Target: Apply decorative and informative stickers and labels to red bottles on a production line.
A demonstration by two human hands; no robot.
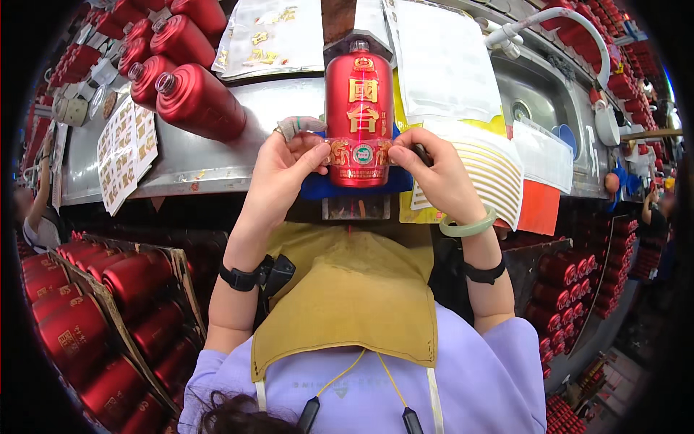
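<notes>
Counter [199,170] of silver metal across the work area; clock read around the held bottle, 12 pointing away from the wearer. Metal sink [524,101] and curved white tap [601,54] at 2 to 3. Group of glossy red bottles [202,105] at 9 to 10. Rows of further red bottles [76,336] at 7 to 8, others [560,315] at 4 to 5.

Tall red bottle with gold lettering [361,69] lies between the two hands, neck to 12, base to 6, blue material [314,189] beneath. Left hand [289,155] at 8, thumb and fingers pinching one end of a clear strip with gold and green print [363,153], set across the bottle's lower part. Right hand [437,166] at 4, pinching the other end; small dark object in its curl, kind unclear.

Counter's near edge just by the left wrist. White sheets with gold decals [264,43] at 10. Gold-striped white sheets [481,173] close beside right hand, narrowing that side. Metal surface shows between left hand and bottle group.
</notes>
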